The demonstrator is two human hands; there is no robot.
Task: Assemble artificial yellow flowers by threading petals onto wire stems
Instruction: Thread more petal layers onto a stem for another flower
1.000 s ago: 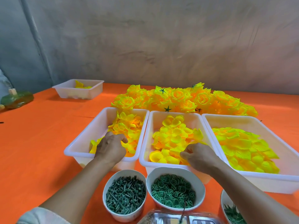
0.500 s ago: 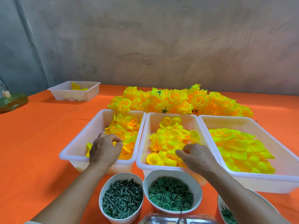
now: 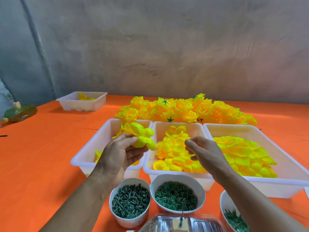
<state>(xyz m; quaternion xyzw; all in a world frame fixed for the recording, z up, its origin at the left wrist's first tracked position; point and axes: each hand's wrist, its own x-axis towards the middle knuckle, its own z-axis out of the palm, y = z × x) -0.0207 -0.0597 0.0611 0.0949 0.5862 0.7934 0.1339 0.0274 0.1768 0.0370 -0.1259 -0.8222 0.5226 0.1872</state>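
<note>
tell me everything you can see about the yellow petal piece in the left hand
The yellow petal piece is a bright yellow cluster of several rounded, slightly cupped lobes spreading from one centre. It looks like thin, soft fabric. The left hand pinches its lower side between thumb and fingertips, holding it in the air above the leftmost white bin, near the bin's right rim. Nothing else touches it, and no stem shows in it.

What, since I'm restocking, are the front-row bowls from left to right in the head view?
Peg bowl → ring bowl → leaf bowl, partly hidden by the right arm.
</note>
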